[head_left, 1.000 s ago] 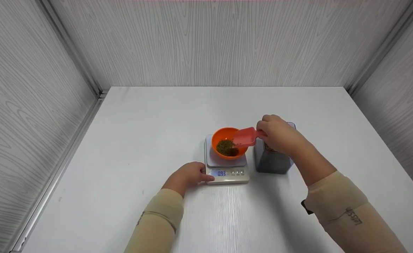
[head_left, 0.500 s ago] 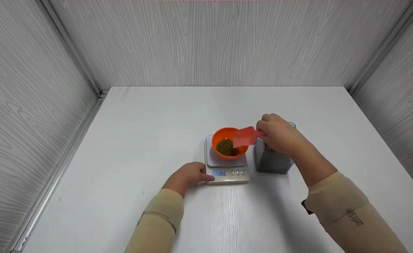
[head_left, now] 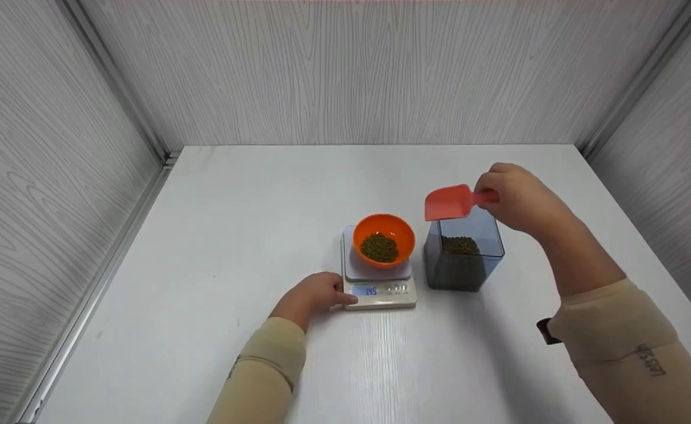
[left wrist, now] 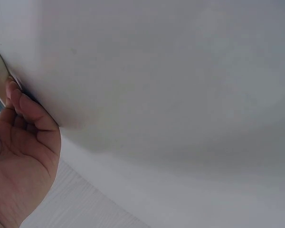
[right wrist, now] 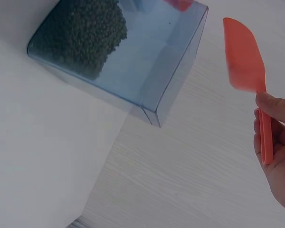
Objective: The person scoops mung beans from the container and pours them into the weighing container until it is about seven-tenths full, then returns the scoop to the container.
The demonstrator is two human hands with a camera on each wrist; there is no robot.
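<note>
My left hand (head_left: 317,292) grips the left front corner of a white digital kitchen scale (head_left: 404,299), thumb lying on top beside its lit display. On the scale's plate stands an orange bowl (head_left: 405,234) partly filled with small green-brown grains (head_left: 379,248). In my right hand (head_left: 519,197) is the handle of a red plastic scoop (head_left: 448,203), raised over the far left part of a clear bluish square container (head_left: 492,265). More of the dark grains (right wrist: 88,40) lie inside that container. Seen from the right wrist, thumb and fingers wrap the scoop (right wrist: 244,57), whose blade looks bare.
The container stands just right of the scale on a white tabletop (head_left: 251,200). Grey wood-patterned panels rise at the back (head_left: 381,70), left (head_left: 39,176) and right. Long beige sleeves cover both forearms.
The right hand has lifted the scoop away from the bowl, moving right and back over the container. The scale's digits have risen. The left hand has stayed in place.
</note>
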